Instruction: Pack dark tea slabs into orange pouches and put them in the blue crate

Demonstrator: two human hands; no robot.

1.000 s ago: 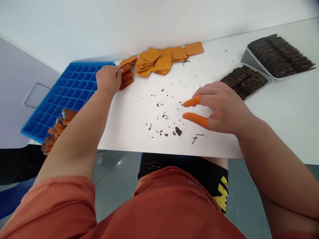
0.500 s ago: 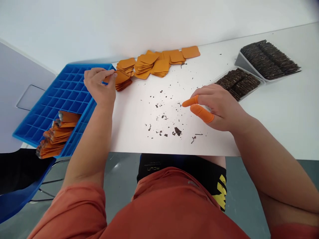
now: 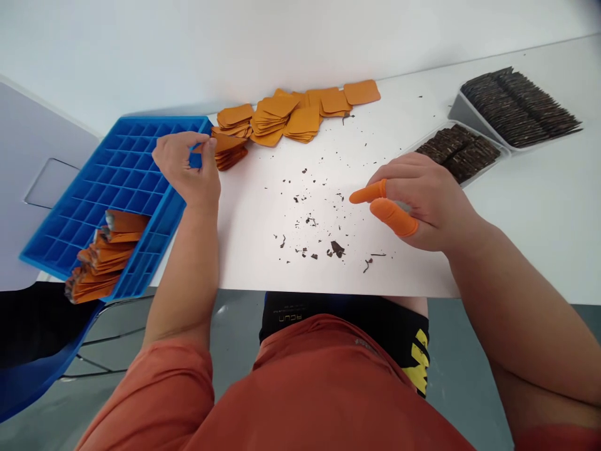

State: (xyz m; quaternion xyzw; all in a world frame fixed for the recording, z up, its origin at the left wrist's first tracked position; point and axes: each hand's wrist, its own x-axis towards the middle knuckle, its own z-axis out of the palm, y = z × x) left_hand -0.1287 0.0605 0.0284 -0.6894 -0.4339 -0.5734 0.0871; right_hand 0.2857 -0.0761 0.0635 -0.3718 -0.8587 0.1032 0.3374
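My left hand (image 3: pixel 188 164) pinches the edge of an orange packet (image 3: pixel 228 143) by thumb and forefinger, above the left end of the orange stacks and beside the blue tray's corner. Several overlapping piles of flat orange packets (image 3: pixel 303 122) lie along the back of the table. My right hand (image 3: pixel 413 197) hovers over the white table, its thumb and forefinger in orange finger cots and held apart with nothing between them. Just behind it stands a clear container of dark brown pieces (image 3: pixel 462 151), partly hidden by the hand.
A blue divided tray (image 3: pixel 136 164) at the left holds filled orange packets (image 3: pixel 106 254) at its near end. A second container of dark pieces (image 3: pixel 521 106) stands at the back right. Dark crumbs (image 3: pixel 337 248) are scattered mid-table. A blue chair (image 3: pixel 51 376) is at lower left.
My left hand has shifted slightly left and down, still pinching the packet edge. My right hand appears a little farther right, its thumb and forefinger still apart. The view has moved slightly.
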